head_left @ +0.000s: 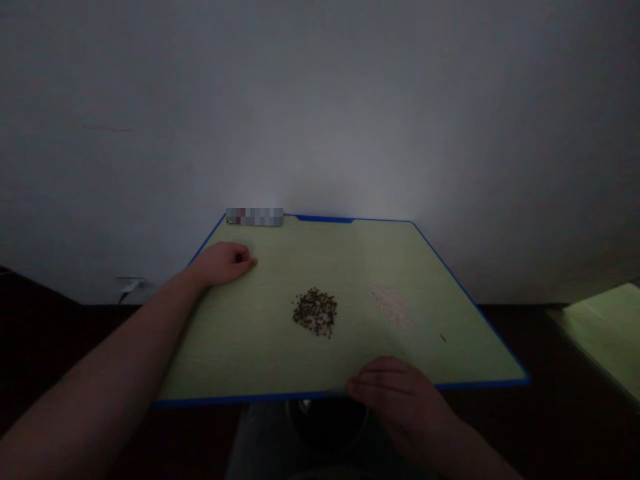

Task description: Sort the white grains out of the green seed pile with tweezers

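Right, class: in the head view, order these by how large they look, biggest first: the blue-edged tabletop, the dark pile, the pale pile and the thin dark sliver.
1. Blue-edged tabletop
2. Dark pile and pale pile: too alike to rank
3. Thin dark sliver

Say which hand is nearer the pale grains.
Right. The right hand is on the near side of the pale grains; the left hand is farther off, left of them beyond the dark pile.
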`<state>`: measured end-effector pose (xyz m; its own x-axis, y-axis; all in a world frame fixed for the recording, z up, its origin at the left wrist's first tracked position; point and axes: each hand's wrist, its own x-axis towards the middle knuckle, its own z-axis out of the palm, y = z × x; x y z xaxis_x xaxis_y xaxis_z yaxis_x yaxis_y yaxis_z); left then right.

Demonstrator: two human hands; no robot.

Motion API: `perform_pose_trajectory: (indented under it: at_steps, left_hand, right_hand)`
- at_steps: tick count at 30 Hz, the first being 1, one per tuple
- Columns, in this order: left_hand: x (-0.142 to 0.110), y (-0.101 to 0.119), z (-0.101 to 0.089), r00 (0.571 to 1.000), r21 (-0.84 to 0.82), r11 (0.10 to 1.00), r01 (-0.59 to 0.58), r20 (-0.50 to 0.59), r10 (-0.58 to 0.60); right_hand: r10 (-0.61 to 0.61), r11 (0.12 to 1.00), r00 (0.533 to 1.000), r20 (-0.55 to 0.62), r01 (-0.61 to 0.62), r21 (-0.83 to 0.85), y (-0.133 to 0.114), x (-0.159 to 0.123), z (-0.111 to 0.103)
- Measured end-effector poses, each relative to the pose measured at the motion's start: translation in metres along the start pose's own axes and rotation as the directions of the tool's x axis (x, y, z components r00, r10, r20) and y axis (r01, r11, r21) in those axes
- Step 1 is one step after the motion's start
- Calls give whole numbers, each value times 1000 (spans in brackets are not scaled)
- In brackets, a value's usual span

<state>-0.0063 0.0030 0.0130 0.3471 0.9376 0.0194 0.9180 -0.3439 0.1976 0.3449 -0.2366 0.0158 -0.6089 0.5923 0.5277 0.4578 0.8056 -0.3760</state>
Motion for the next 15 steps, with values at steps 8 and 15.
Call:
perform_pose_trajectory:
  at_steps: [8, 15]
  left_hand:
    - [0, 2, 0, 1000, -3, 1000, 4, 4, -4]
    - [-1, 5, -2, 999, 2, 1000, 26, 21, -27]
  right_hand:
    - [401, 909, 916, -21, -401, -112, 7, -8, -19]
    - [605, 789, 792, 85, -611, 73, 12, 6, -6]
